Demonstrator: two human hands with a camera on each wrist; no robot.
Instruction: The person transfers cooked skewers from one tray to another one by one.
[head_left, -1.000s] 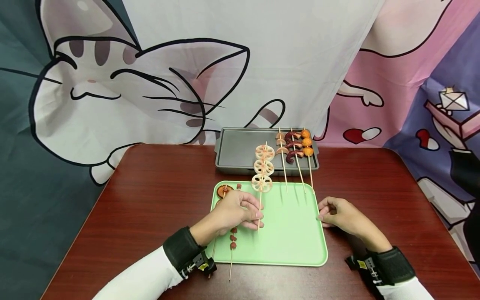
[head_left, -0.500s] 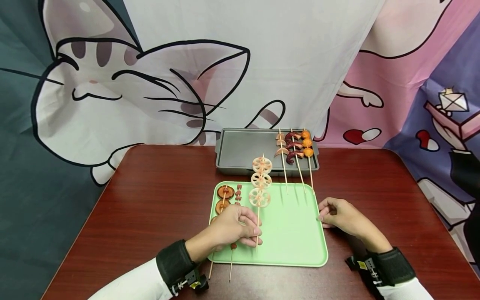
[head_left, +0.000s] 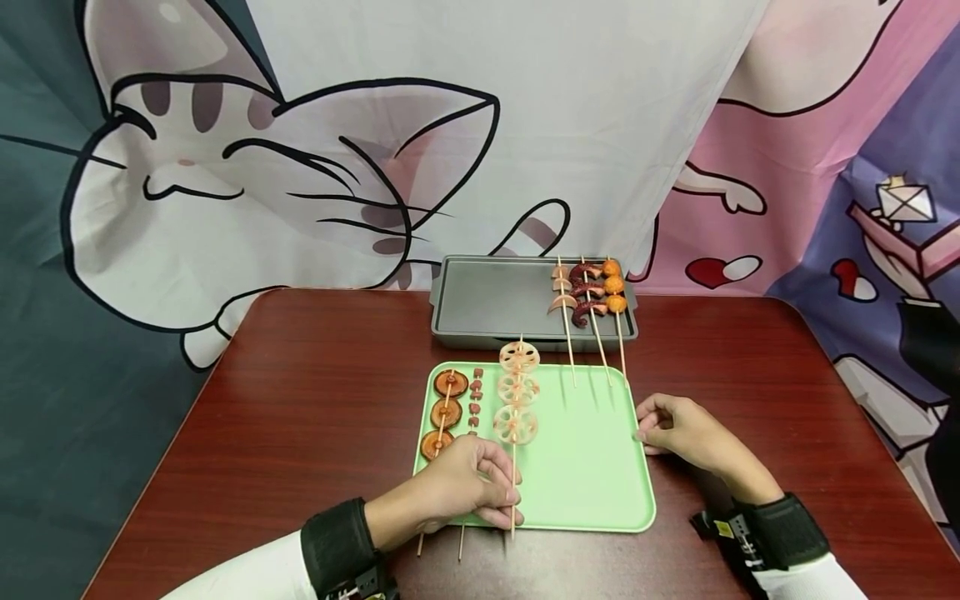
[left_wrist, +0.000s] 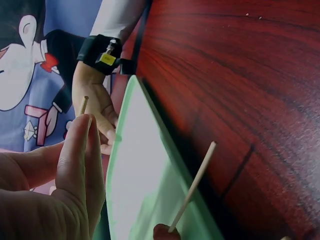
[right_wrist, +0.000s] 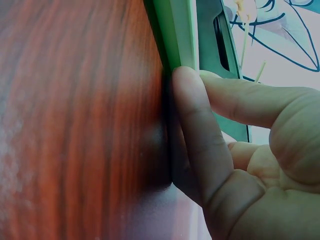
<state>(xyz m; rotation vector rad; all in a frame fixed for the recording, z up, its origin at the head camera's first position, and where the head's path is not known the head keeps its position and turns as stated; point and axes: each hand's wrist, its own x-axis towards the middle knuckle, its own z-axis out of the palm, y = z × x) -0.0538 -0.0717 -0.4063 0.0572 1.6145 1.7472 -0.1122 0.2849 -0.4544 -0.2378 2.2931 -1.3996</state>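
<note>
You're facing a dark red wood-grain table (head_left: 300, 400) with rounded corners. Behind it, from nine o'clock round to three, hangs a cartoon backdrop cloth (head_left: 525, 125): a grey-and-white cat at ten o'clock, pink and purple figures at two.
</note>
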